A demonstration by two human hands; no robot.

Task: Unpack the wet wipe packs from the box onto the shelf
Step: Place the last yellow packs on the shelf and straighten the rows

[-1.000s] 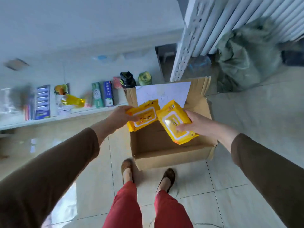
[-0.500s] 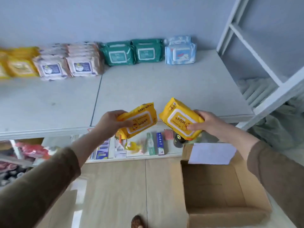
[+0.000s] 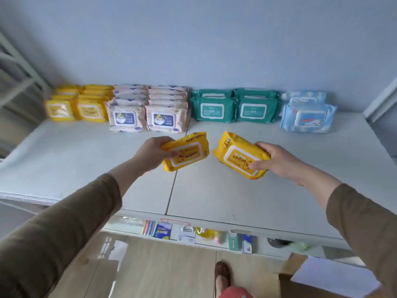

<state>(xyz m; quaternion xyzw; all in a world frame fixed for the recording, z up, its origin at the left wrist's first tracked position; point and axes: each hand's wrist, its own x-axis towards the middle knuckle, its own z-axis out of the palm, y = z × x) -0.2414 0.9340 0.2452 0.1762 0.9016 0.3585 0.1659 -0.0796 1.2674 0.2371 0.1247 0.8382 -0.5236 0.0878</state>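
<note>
Head view: the left hand (image 3: 153,152) grips one yellow wipe pack (image 3: 185,151) by its near end, and the right hand (image 3: 277,161) grips a second yellow pack (image 3: 240,154), both held above the shelf (image 3: 214,190). The stacked yellow packs (image 3: 79,104) lie far beyond the left hand, against the wall. Best to carry both leftward and set them flat, labels up, squared with that stack. The box (image 3: 311,282) sits below the right forearm
</note>
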